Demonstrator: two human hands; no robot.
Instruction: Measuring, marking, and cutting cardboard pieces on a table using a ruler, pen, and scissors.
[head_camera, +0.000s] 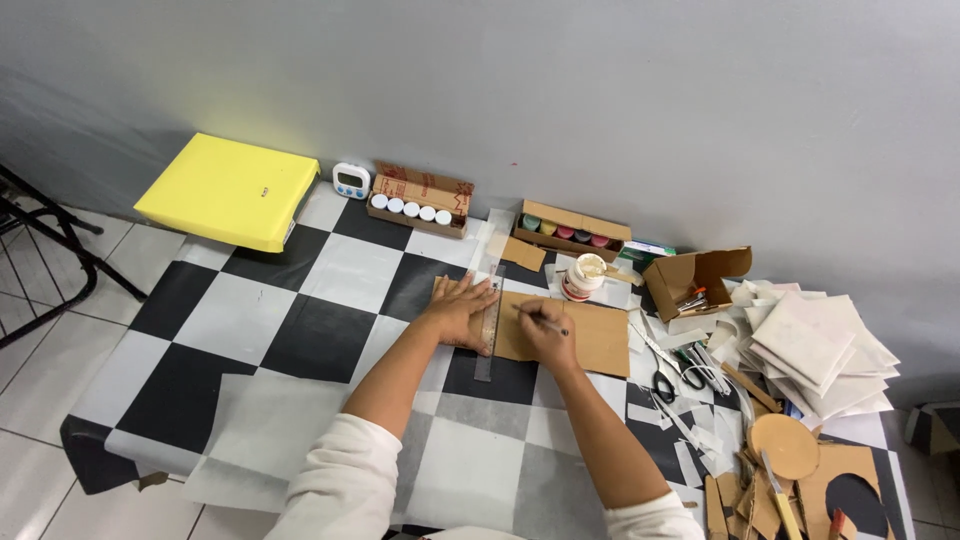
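My left hand (461, 307) lies flat, fingers spread, pressing a long clear ruler (488, 335) onto the left edge of a brown cardboard sheet (598, 337) on a black-and-white chequered mat (320, 335). Just right of the ruler, my right hand (548, 332) grips a thin pen (541, 321) with its tip on the cardboard, close to the ruler's edge. Both forearms reach in from the bottom of the view, with white sleeves pushed up.
A yellow box (230, 190), a small white timer (351, 180) and two trays of paint pots (420, 208) (566, 232) line the wall. A glue jar (584, 276), open carton (693, 280), scissors (664, 381), white sheets (815, 350) and cardboard scraps (790, 460) crowd the right.
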